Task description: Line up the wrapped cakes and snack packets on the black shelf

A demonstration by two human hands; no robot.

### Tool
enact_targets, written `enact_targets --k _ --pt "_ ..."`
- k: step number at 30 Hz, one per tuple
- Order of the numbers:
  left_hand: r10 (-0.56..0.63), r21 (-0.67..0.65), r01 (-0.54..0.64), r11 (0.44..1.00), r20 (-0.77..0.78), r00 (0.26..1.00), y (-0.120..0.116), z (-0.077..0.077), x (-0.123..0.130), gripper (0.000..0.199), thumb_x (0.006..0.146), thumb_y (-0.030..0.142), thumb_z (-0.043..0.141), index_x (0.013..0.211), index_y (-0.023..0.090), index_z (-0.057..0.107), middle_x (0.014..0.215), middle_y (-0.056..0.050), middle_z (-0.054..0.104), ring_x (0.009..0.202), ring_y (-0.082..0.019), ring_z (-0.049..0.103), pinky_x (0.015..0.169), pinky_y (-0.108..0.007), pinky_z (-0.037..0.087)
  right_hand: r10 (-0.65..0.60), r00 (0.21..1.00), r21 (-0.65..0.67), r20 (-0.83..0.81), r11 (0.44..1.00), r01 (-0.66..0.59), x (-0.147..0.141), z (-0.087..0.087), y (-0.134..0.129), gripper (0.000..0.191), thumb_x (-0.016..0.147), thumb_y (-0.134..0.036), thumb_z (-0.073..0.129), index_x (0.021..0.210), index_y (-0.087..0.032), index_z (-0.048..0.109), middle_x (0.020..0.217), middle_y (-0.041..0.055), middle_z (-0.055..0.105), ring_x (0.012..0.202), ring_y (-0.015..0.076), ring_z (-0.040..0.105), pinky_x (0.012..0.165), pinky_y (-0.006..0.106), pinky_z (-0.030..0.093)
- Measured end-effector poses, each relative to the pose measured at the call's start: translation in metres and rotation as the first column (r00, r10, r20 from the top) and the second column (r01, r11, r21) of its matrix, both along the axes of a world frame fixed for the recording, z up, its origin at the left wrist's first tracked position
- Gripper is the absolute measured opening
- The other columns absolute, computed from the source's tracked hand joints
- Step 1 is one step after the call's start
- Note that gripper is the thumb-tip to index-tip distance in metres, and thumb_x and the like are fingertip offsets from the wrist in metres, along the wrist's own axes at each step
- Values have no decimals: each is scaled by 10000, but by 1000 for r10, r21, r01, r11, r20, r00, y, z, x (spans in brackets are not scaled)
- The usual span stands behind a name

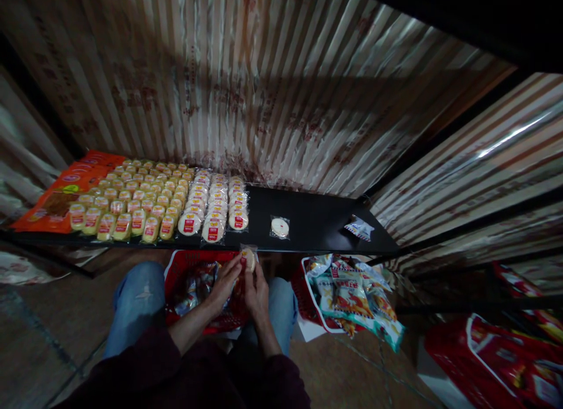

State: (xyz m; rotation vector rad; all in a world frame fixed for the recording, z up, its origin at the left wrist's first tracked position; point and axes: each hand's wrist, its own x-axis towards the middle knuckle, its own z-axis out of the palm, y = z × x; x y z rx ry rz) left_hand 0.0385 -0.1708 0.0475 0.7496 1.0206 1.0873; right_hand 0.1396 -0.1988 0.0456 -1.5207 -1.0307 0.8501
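As we look down, our left hand (pixel 227 281) and right hand (pixel 255 291) pinch one wrapped round cake (pixel 250 260) between them, near the front edge of the black shelf (pixel 314 212) and above a red basket (pixel 170 275). On the shelf we note rows of yellow oval packs (pixel 127 199), an orange bag (pixel 53 202) at their left, three overlapping columns of white round packs (pixel 213 214) at their right. One single round pack (pixel 280 227) lies apart; farther right, a small packet (pixel 359 228). A second basket (pixel 303 297), heaped with snack bags (pixel 349 291), stands to our right.
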Motion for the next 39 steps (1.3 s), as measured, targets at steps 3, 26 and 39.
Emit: enact_targets --k 3,26,39 --pt "19 55 -10 998 -149 989 4 -7 0 291 716 195 653 1001 231 704 1153 -78 643 1105 -211 560 1019 -355 369 -26 993 -54 -116 998 20 4 -5 4 408 830 -441 545 1173 -237 629 1163 49 678 1067 211 612 951 318 442" --pt "293 358 -147 922 -396 870 26 -16 -58 500 699 67 537 1151 261 625 1198 -64 510 1085 -197 545 956 -347 467 155 945 -37 -289 984 -173 -50 -12 48 377 792 -375 599 1138 -231 643 1073 21 707 977 190 624 867 294 483" --pt "439 477 -186 859 -499 747 43 -31 -89 483 755 74 478 1201 229 579 1209 -78 541 1115 -199 543 974 -394 477 246 962 -9 -121 969 -249 -81 -8 76 349 800 -327 525 1094 -178 640 1020 41 711 919 189 633 847 306 483"
